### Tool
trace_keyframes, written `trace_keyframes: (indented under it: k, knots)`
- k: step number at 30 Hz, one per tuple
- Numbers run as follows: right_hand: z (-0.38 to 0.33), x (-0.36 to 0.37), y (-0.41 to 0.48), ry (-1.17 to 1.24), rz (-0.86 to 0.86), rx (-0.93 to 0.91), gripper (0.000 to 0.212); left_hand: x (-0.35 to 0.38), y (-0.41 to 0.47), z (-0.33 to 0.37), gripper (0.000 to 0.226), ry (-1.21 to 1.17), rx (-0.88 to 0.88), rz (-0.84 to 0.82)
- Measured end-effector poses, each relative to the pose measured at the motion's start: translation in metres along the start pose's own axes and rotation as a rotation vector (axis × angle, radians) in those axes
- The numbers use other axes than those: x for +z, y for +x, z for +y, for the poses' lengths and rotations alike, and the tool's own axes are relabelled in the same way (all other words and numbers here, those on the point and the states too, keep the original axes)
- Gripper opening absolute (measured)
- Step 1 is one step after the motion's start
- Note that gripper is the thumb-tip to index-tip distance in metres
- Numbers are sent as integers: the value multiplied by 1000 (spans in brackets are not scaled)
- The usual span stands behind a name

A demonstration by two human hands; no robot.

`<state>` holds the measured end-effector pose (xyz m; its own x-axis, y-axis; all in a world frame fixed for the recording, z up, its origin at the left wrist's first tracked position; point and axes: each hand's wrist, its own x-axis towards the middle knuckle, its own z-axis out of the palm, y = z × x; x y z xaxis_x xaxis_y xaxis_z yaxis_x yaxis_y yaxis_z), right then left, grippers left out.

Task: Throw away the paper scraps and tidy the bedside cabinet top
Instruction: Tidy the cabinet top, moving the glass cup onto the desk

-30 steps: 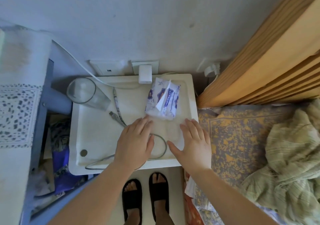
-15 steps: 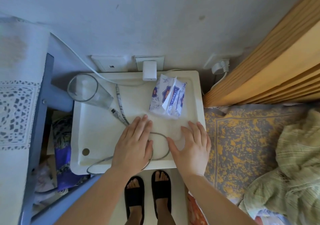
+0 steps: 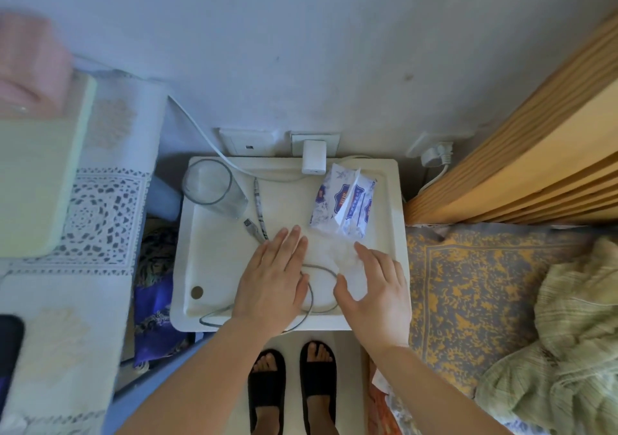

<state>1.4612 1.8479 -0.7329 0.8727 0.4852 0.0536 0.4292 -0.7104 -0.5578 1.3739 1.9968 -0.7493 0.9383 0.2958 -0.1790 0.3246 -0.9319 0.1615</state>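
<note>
Two bare hands were over the white bedside cabinet top (image 3: 214, 267). The left hand (image 3: 272, 280) lay flat and open, palm down, fingers close together, resting on a thin grey cable (image 3: 321, 304) that looped under it. The right hand (image 3: 374, 287) was a little to the 3 o'clock side of the left one, fingers curled loosely round a thin, crinkly white paper scrap (image 3: 347, 264); whether it gripped the scrap tight, I could not tell. The hands were near each other but not touching.

At 12 o'clock from the right hand lay a soft, floppy tissue pack (image 3: 341, 200), white with blue print, touching the scrap. A clear round drinking glass (image 3: 210, 187) stood at the 10 o'clock corner of the top. A boxy white charger (image 3: 313, 156) sat plugged in at the back edge. A small round hole (image 3: 197, 291) showed near the 8 o'clock corner.
</note>
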Motion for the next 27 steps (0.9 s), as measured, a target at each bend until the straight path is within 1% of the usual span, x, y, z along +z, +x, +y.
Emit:
trace_keyframes:
  k: [6, 9, 12, 16, 18, 21, 27]
  knots:
    - [-42, -32, 31, 4, 32, -83, 50, -60, 1, -3, 57, -31, -110, 132]
    - [-78, -50, 47, 52, 83, -140, 49, -92, -3, -6, 57, -29, -146, 182]
    - [-117, -66, 59, 101, 88, -228, 49, -123, -8, -11, 58, -49, -196, 232]
    - [-166, -74, 68, 167, 92, -301, 48, -167, -24, -30, 58, -47, -274, 352]
    - [-195, -76, 69, 195, 63, -364, 51, -189, -41, -51, 57, -46, -317, 393]
    - [-238, -68, 67, 200, -31, -465, 54, -209, -71, -93, 56, 16, -364, 409]
    - [-309, -25, 43, 236, -165, -506, 50, -210, -143, -171, 58, 78, -563, 352]
